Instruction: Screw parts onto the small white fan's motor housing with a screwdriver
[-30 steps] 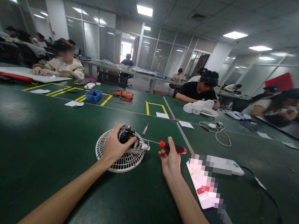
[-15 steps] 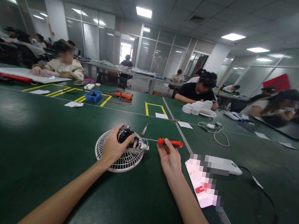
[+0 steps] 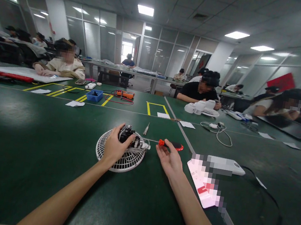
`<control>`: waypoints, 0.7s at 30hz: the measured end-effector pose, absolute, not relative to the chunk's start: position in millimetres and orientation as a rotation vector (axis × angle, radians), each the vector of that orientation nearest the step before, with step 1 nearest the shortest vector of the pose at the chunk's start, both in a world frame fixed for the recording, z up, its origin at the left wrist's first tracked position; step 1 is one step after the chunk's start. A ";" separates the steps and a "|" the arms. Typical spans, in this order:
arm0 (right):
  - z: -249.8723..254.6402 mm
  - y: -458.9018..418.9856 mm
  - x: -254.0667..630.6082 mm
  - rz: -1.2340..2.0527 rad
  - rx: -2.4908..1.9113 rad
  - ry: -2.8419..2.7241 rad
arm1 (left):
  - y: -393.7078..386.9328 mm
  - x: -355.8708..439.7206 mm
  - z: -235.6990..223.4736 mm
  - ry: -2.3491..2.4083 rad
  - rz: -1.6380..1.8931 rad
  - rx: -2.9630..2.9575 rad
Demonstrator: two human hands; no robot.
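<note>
head view: a white grille [image 3: 126, 164] lies on the table [image 3: 34, 146] beneath a black assembly [image 3: 126, 135] the left hand [image 3: 114, 149] grips; the right hand [image 3: 172, 164] holds a screwdriver [image 3: 161, 142] pointed at it, seemingly for turning, which calls for steady alignment.

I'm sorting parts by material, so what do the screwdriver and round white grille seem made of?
Screwdriver: red-and-black handle, probably smooth plastic or rubber by its sheen; thin grey shaft, likely metal. Grille: probably moulded plastic, satin, judging by its white ribs.
</note>
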State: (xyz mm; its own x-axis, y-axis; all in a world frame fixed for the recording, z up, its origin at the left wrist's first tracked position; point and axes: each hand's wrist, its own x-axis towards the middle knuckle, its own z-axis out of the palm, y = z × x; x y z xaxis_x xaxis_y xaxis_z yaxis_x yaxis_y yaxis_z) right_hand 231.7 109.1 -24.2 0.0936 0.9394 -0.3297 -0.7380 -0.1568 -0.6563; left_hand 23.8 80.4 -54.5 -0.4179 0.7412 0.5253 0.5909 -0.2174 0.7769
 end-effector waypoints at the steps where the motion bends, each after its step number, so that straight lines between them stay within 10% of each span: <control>1: -23.0 109.1 231.6 1.499 -0.845 -0.295 | 80.5 23.7 -54.5 1.876 1.713 1.615; 21: -13.1 104.9 230.1 1.505 -0.767 -0.262 | 80.7 24.1 -55.5 1.873 1.697 1.608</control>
